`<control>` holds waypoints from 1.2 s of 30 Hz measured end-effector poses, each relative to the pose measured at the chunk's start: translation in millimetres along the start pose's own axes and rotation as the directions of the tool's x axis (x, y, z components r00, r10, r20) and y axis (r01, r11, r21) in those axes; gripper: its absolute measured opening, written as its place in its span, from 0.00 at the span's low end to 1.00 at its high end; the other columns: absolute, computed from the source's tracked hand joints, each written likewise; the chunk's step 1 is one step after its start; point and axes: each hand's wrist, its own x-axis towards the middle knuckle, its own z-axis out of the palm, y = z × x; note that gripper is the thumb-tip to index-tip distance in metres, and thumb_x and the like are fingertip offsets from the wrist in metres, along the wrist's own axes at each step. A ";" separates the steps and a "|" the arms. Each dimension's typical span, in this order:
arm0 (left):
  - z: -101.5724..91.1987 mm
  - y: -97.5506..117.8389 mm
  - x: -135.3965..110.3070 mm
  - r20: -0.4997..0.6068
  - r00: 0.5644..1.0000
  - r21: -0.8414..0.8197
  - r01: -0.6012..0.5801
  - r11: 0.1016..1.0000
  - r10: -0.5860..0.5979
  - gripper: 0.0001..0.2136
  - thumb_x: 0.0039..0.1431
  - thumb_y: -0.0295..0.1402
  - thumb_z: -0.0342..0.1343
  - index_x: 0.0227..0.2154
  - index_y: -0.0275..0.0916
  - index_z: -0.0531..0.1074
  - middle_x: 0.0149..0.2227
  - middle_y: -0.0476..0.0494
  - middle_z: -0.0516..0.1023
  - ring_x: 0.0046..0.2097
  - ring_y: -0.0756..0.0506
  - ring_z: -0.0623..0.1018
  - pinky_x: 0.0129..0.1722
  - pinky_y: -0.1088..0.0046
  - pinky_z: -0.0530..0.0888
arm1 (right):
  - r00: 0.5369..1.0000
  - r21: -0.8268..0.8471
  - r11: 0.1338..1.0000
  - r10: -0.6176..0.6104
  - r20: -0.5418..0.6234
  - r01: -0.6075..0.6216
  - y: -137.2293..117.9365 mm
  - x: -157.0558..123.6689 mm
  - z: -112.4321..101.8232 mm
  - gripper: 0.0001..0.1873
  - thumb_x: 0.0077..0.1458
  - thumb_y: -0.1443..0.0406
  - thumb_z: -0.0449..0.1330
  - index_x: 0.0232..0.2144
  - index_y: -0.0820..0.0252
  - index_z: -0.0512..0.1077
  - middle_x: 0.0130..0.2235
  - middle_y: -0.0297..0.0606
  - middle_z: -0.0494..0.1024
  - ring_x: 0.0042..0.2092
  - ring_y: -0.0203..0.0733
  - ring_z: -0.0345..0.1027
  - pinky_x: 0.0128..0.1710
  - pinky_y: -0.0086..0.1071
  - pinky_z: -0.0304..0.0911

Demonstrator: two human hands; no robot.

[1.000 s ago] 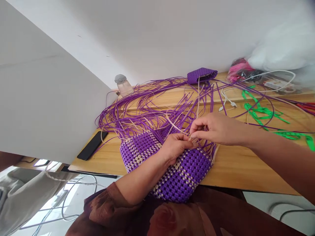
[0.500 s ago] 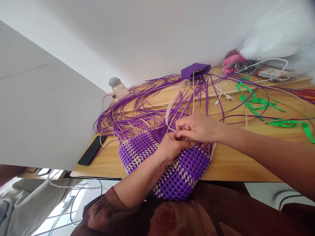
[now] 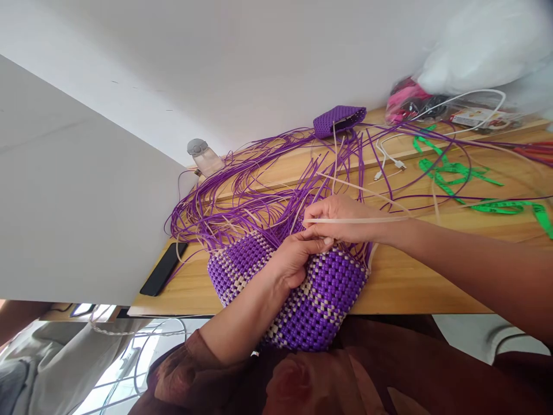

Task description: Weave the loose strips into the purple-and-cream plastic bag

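Observation:
A purple and cream woven plastic basket leans at the table's front edge, against my clothes. Loose purple and cream strands spread from its upper rim. My left hand grips that rim, thumb on the outside and the other fingers partly hidden behind it. Just above, my right hand is closed in a pinch on a cream plastic strip. The strip runs rightward across the back of the hand to the wrist. Both hands touch at the fingertips, and the exact spot where the strip meets the weave is hidden.
A small purple woven piece stands by the wall. Around the table lie a black phone, a clear bottle, a white cable, a green tape measure and plastic bags. Part of another person shows at far left.
The cream strip, blurred and looping up left of my right hand before, now lies out to the right over that hand. Both hands have shifted slightly left, still at the basket's rim.

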 end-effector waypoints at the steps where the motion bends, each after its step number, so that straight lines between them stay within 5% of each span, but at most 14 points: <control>1: 0.8 -0.6 0.4 -0.005 1.000 -0.012 0.002 1.000 -0.002 0.16 0.32 0.28 0.75 0.29 0.35 0.81 0.32 0.46 0.82 0.37 0.49 0.77 0.50 0.70 0.68 | 1.000 0.006 1.000 0.007 0.009 -0.007 0.5 0.9 0.7 0.15 0.57 0.58 0.58 0.22 0.59 0.68 0.24 0.29 0.70 0.28 0.34 0.60 0.28 0.30 0.50; 5: 4.3 -1.9 0.0 -0.033 0.999 -0.027 -0.011 1.000 0.010 0.16 0.32 0.27 0.73 0.29 0.36 0.79 0.31 0.48 0.81 0.37 0.49 0.76 0.47 0.72 0.67 | 0.999 0.047 0.998 0.050 -0.022 -0.049 1.4 0.9 2.8 0.11 0.58 0.59 0.57 0.28 0.58 0.71 0.27 0.31 0.74 0.29 0.35 0.64 0.29 0.30 0.54; 10: 6.9 -2.0 -3.8 -0.089 0.993 0.024 -0.074 0.997 0.076 0.15 0.33 0.30 0.73 0.20 0.36 0.70 0.22 0.51 0.73 0.28 0.52 0.69 0.35 0.74 0.64 | 0.968 0.104 0.991 0.102 -0.231 -0.080 2.3 -24.5 6.5 0.15 0.62 0.54 0.54 0.32 0.58 0.72 0.26 0.33 0.77 0.28 0.37 0.68 0.29 0.31 0.59; 13: 7.1 -2.5 -4.5 -0.093 0.993 0.028 -0.064 0.998 0.067 0.18 0.32 0.31 0.73 0.20 0.36 0.67 0.20 0.53 0.70 0.25 0.53 0.66 0.31 0.75 0.60 | 0.895 -0.127 0.991 -0.097 -0.435 0.046 6.3 -51.3 15.0 0.13 0.61 0.56 0.58 0.29 0.56 0.73 0.33 0.37 0.81 0.36 0.43 0.73 0.39 0.37 0.64; 16: 7.3 -4.3 -3.0 -0.089 0.994 0.029 -0.057 0.998 0.060 0.16 0.34 0.29 0.72 0.22 0.36 0.67 0.22 0.51 0.72 0.27 0.52 0.68 0.32 0.75 0.62 | 0.810 -0.430 0.900 -0.301 -0.503 0.068 6.2 -73.5 28.2 0.07 0.57 0.59 0.64 0.28 0.52 0.77 0.41 0.37 0.83 0.50 0.51 0.70 0.54 0.46 0.60; 21: 10.5 -8.0 -0.8 -0.104 0.991 0.008 -0.087 0.996 0.087 0.15 0.38 0.27 0.69 0.21 0.36 0.65 0.22 0.52 0.71 0.26 0.53 0.69 0.32 0.76 0.62 | 0.806 -0.579 0.809 -0.276 -0.524 -0.099 -9.4 -81.7 48.3 0.12 0.58 0.55 0.63 0.27 0.55 0.77 0.34 0.39 0.82 0.45 0.54 0.70 0.46 0.47 0.58; 28: 15.8 -7.5 -1.9 -0.155 0.983 0.006 -0.102 0.995 0.101 0.14 0.37 0.25 0.67 0.22 0.36 0.65 0.23 0.50 0.73 0.27 0.52 0.71 0.33 0.75 0.65 | 0.780 -0.607 0.775 -0.265 -0.567 -0.178 -15.9 -70.8 50.5 0.16 0.62 0.60 0.58 0.23 0.58 0.75 0.27 0.41 0.79 0.37 0.50 0.69 0.41 0.43 0.55; 36: 14.7 -9.0 -0.1 -0.170 0.981 -0.002 -0.097 0.995 0.095 0.15 0.34 0.27 0.69 0.21 0.35 0.66 0.22 0.51 0.72 0.27 0.52 0.70 0.33 0.75 0.65 | 0.751 -0.379 0.923 -0.205 -0.628 -0.066 -9.7 -66.9 57.4 0.10 0.56 0.66 0.60 0.22 0.58 0.70 0.26 0.37 0.77 0.33 0.44 0.67 0.39 0.39 0.59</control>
